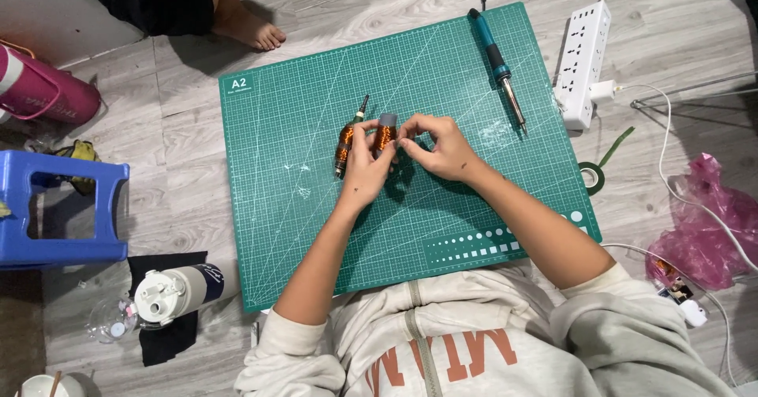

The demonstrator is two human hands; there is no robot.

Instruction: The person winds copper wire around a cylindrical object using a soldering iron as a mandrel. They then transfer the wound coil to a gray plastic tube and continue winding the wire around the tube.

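Over the middle of a green cutting mat, my left hand grips a small grey-capped spool wound with copper wire. My right hand pinches at the same spool from the right, fingertips meeting the left hand's. A second copper-wound coil with a thin dark rod sticking out lies on the mat just left of my left hand, touching its fingers.
A teal-handled soldering iron lies at the mat's upper right. A white power strip, green tape roll and pink plastic bag sit right. A blue stool, pink bottle and white-capped bottle sit left. Another person's bare foot rests above.
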